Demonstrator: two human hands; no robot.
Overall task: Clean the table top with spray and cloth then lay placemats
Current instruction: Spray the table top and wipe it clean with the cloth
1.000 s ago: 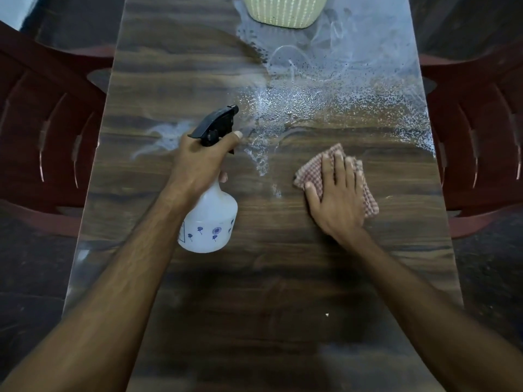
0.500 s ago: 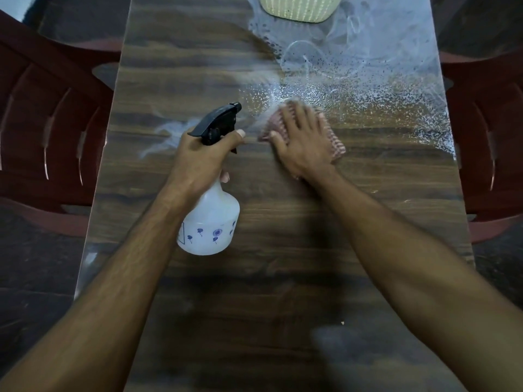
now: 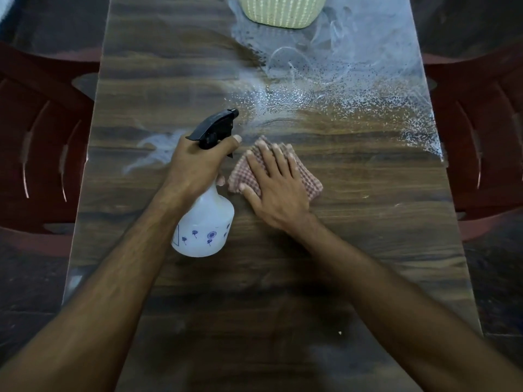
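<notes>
Checked cloth point(image 3: 276, 168) flat under right hand point(image 3: 278, 188), fingers straight; left hand point(image 3: 195, 168) clenched round spray bottle point(image 3: 205, 222) neck, just beside.

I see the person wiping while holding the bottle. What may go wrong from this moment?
1. The wet droplets and streaks reach the ribbed cream basket at the far end of the dark wood-grain table; wiping there may smear liquid against it or push it.
2. The left hand holds the white spray bottle with black trigger right beside the red checked cloth under the flat right hand, so the two may collide.
</notes>
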